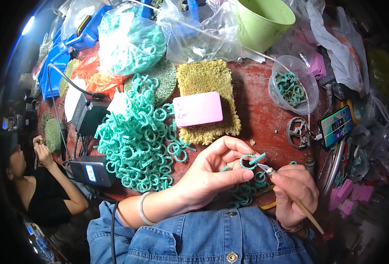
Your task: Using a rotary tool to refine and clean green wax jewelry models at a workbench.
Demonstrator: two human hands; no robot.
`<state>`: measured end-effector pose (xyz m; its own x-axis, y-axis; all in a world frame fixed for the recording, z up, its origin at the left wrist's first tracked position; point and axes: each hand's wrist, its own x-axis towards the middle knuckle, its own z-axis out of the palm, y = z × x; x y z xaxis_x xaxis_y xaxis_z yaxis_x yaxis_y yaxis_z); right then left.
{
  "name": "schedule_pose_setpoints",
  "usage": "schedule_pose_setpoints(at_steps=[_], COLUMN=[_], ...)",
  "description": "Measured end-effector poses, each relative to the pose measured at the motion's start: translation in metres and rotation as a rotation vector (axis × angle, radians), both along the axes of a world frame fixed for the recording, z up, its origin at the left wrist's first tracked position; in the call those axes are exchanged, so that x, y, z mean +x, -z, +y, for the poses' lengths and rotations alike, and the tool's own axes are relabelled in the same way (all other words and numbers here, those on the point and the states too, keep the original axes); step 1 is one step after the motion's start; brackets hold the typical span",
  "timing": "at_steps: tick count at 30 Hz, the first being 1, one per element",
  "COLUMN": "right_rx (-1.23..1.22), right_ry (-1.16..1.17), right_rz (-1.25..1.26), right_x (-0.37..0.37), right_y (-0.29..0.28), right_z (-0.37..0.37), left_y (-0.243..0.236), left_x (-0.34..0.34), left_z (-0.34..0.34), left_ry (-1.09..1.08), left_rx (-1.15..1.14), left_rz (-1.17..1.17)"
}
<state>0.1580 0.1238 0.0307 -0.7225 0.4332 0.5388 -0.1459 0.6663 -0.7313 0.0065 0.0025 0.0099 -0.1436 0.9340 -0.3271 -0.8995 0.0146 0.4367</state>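
Trimming is underway at centre frame: left hand (212,169) is pinching a teal wax ring (248,161) while right hand (293,189), gripping a wooden-handled tool (291,196), is touching its tip to the sprue, likely needing steady pressure.

Teal wax ring (248,161), pink block (198,109), mustard-yellow pad (212,79), lime-green cup (260,22)

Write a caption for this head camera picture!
Left hand pinches a green wax ring while right hand touches it with a tool.
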Motion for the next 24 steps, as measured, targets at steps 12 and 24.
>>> schedule_pose_setpoints(at_steps=[12,24], right_rx=[-0.163,-0.105], right_ry=[0.077,0.009], right_rz=[0.059,0.024], right_x=[0.014,0.01], right_y=[0.003,0.0], right_z=[0.002,0.002], left_y=[0.003,0.0], left_x=[0.002,0.001], left_z=[0.0,-0.001], left_ry=[0.019,0.032], left_rx=[0.069,0.026], left_rz=[0.344,0.385])
